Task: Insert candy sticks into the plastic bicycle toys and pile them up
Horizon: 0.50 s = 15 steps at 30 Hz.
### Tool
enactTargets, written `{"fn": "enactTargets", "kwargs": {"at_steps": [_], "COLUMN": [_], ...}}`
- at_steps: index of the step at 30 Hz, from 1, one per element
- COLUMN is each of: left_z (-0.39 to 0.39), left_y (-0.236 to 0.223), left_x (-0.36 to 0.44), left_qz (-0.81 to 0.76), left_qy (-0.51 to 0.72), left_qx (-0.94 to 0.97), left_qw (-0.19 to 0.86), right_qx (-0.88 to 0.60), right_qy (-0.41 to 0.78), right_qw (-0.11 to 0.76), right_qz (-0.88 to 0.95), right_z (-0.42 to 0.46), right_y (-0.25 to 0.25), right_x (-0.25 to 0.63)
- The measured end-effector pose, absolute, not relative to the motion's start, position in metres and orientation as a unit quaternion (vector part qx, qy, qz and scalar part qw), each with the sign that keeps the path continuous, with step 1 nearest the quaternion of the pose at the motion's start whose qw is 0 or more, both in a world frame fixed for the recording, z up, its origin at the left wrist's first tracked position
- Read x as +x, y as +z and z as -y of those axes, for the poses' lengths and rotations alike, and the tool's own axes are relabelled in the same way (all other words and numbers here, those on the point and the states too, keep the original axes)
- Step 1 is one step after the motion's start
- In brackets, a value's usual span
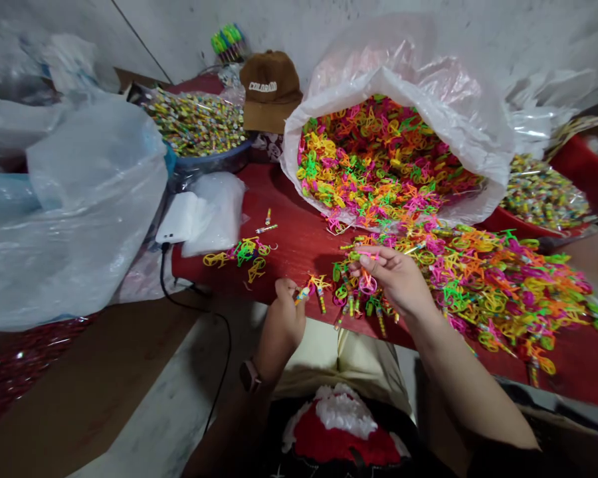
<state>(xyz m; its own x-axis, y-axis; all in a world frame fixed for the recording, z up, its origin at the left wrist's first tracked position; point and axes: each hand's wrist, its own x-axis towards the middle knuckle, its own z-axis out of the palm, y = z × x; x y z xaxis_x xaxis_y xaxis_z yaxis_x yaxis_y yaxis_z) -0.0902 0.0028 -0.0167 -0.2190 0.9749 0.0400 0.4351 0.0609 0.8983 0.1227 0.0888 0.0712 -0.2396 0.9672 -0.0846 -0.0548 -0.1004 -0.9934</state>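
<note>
My left hand [285, 320], wearing a wristwatch [250, 376], is over the table's front edge, its fingers closed on a small patterned tube [303, 293]. Just right of it, a few orange and yellow plastic pieces [319, 284] lie by the fingertips. My right hand [402, 279] pinches a pink toy bicycle [367, 284] of thin plastic between thumb and fingers. Under and beside that hand spreads a heap of neon toy bicycles [483, 279], several with patterned tubes attached.
A white sack [488, 192] full of toy bicycles lies open at the back. Patterned tubes [199, 123] fill a blue basin [219, 159] behind left, near a brown cap [272, 89]. A white power bank [177, 219] with a black cable [224, 318] rests on the red table [299, 239].
</note>
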Motion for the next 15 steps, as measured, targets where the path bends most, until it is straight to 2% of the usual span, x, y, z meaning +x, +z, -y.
{"fn": "enactTargets", "kwargs": {"at_steps": [8,15], "left_z": [0.027,0.033], "left_y": [0.015,0.021], "left_x": [-0.045,-0.022], "left_qz": [-0.528,-0.467], "left_qy": [0.515,0.618], "left_qx": [0.498,0.442], "left_qw": [0.456,0.453], "right_qx": [-0.421,-0.405], "right_qy": [0.611,0.56], "right_qw": [0.454,0.525], "right_qz": [0.494,0.497], "right_z": [-0.034,-0.015], "right_y": [0.062,0.062], "right_x": [0.107,0.102]}}
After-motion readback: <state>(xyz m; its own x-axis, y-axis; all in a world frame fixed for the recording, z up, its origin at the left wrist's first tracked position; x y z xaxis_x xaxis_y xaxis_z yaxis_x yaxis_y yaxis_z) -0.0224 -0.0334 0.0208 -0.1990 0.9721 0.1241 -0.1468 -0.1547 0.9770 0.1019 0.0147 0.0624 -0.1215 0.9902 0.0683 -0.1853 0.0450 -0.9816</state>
